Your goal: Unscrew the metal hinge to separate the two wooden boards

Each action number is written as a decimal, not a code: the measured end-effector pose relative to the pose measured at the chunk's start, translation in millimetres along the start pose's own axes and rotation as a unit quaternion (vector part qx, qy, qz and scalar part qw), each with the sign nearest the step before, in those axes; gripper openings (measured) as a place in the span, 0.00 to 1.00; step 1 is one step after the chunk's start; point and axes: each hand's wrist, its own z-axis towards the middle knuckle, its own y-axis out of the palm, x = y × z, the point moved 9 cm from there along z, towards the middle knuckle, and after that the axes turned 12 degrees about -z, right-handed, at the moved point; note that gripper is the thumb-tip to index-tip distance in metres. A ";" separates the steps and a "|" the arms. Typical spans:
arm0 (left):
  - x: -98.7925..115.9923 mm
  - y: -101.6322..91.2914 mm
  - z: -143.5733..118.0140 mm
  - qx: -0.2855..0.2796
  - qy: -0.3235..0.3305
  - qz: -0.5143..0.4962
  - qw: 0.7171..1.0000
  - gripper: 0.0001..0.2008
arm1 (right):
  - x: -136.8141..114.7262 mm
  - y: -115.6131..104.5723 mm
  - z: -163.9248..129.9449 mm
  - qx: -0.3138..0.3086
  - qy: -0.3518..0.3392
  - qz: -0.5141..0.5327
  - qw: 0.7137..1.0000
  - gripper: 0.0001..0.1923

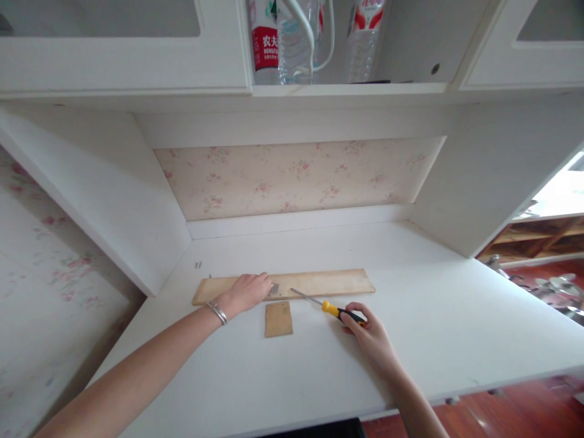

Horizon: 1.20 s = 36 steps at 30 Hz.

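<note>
My right hand (367,331) is closed around the yellow and black handle of a screwdriver (329,308). Its metal shaft points left, and the tip is over the long wooden board (323,283). My left hand (249,291), with a silver bracelet at the wrist, rests on the board with its fingers pressed together. At its fingertips is a small grey metal plate (274,290), partly covered by the fingers. Just in front of the board lies a small square wooden piece (278,319) with small holes along its far edge.
A white desktop (328,377) carries the work. A few small screws (198,265) lie at its back left. White side panels (100,188) stand at both sides. An overhead cabinet shelf (347,90) holds plastic bottles (362,52) and a white cable (312,42).
</note>
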 end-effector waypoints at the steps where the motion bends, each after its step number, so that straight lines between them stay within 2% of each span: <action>1: -2.8 0.1 -0.9 0.002 -0.013 -0.010 1.000 0.18 | 0.7 0.3 0.4 0.000 -0.001 0.001 1.000 0.21; 6: -20.3 2.3 -2.3 0.007 -0.078 -0.097 0.992 0.24 | 2.8 1.7 2.0 -0.004 -0.008 -0.021 1.000 0.20; 9: -37.1 7.7 -1.5 0.001 -0.134 -0.159 0.978 0.27 | 4.2 1.7 2.3 -0.001 -0.005 -0.037 0.999 0.20; 12: -49.5 14.2 -0.6 -0.009 -0.162 -0.216 0.963 0.29 | 5.4 2.2 2.3 0.001 -0.003 -0.042 0.999 0.20; 17: -66.9 29.4 -6.1 -0.065 -0.224 -0.275 0.933 0.28 | 6.3 3.1 2.9 0.009 -0.001 -0.012 1.000 0.23; 19: -71.0 28.2 -8.8 -0.068 -0.237 -0.266 0.932 0.26 | 6.8 3.4 3.5 0.011 -0.002 -0.004 1.000 0.24; 24: -75.0 2.5 -14.4 0.010 -0.231 -0.182 0.956 0.14 | 9.9 5.2 5.5 0.005 -0.006 0.004 1.000 0.23; 27: -76.0 -9.3 -18.1 0.051 -0.229 -0.143 0.962 0.12 | 10.4 4.4 5.8 0.006 -0.009 -0.004 1.000 0.23; 32: -85.8 -4.4 -17.6 0.066 -0.246 -0.183 0.950 0.12 | 10.8 3.8 4.9 0.009 -0.007 -0.030 0.999 0.23; 36: -87.8 4.3 -11.7 0.087 -0.228 -0.233 0.941 0.11 | 9.2 4.7 5.1 0.008 -0.017 -0.011 1.000 0.22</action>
